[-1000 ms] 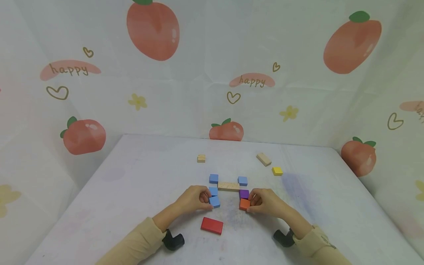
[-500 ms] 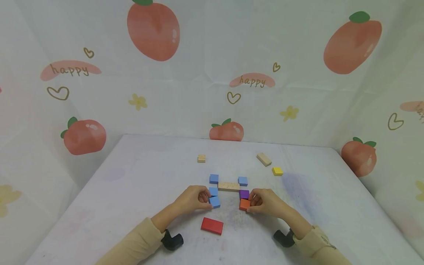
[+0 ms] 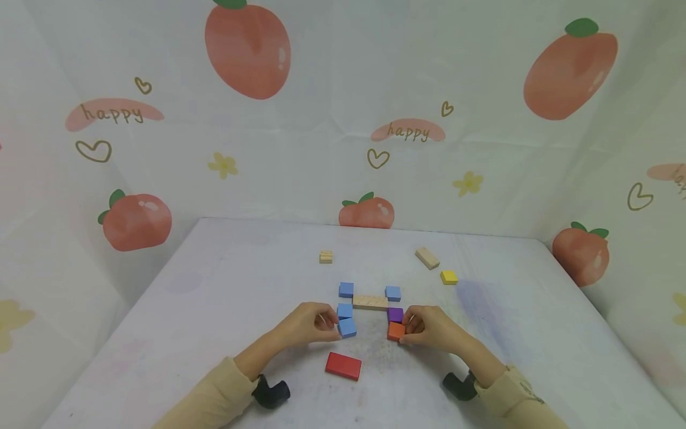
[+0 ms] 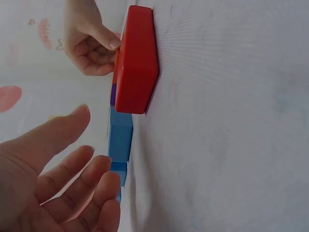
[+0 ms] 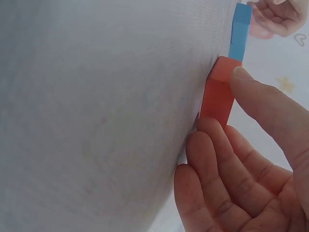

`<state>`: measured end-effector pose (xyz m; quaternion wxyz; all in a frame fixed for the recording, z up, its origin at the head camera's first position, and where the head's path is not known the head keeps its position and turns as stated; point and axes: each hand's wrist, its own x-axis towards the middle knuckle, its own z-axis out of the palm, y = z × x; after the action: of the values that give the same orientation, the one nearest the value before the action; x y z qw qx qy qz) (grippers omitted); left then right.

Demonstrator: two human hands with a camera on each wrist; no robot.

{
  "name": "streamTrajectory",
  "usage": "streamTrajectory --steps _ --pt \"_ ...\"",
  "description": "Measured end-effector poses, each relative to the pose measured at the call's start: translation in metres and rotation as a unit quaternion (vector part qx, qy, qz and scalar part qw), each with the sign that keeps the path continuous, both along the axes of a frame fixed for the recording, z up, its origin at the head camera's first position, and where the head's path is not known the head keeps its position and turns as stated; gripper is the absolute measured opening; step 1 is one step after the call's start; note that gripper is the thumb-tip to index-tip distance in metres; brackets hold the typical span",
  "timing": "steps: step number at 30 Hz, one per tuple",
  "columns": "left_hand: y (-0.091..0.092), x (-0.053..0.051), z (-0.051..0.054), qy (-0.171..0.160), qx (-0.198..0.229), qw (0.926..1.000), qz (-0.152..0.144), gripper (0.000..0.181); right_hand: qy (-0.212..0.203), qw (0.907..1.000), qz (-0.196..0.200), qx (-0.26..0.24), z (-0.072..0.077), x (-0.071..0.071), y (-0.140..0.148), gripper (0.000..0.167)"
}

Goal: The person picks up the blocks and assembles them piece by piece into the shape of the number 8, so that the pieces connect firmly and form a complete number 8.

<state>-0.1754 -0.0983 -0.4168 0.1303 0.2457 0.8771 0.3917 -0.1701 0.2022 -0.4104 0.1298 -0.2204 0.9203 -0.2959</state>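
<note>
My left hand (image 3: pixel 309 323) hovers just left of the nearer blue block (image 3: pixel 347 328), thumb and fingers spread and holding nothing. In the left wrist view a gap shows between those fingers (image 4: pixel 99 166) and the blue block (image 4: pixel 119 137). That block lies slightly askew, touching a second blue block (image 3: pixel 345 311) behind it. My right hand (image 3: pixel 430 328) pinches the orange block (image 3: pixel 396 331) at its right side. Thumb and fingertips meet the orange block (image 5: pixel 217 99) in the right wrist view. Directly behind the orange block lies a purple block (image 3: pixel 395 314).
A plank of pale wood (image 3: pixel 370 302) spans between the two rows, with blue blocks (image 3: pixel 346 289) at its far corners. The red block (image 3: pixel 343 366) lies nearest the person. Further back are wooden pieces (image 3: pixel 326 257), a wooden block (image 3: pixel 427 258) and a yellow block (image 3: pixel 449 277).
My left hand has let go of the nearer blue block and drawn back a little to the left. The right hand and the blocks look unmoved.
</note>
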Motion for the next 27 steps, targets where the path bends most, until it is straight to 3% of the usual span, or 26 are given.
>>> streamTrajectory --steps 12,19,27 --pt "-0.0085 0.0033 -0.0031 -0.054 -0.015 0.9946 -0.088 0.027 0.002 1.0 0.006 -0.007 -0.0007 -0.0003 0.0007 0.029" --pt "-0.0091 0.0066 -0.0036 -0.081 -0.036 0.9903 -0.107 0.028 0.001 0.9999 0.006 -0.01 0.0001 0.0008 0.0003 0.029" --pt "-0.0093 0.0084 -0.0038 -0.068 -0.049 0.9886 -0.125 0.027 0.002 1.0 0.003 -0.007 0.0011 0.0016 -0.0002 0.029"
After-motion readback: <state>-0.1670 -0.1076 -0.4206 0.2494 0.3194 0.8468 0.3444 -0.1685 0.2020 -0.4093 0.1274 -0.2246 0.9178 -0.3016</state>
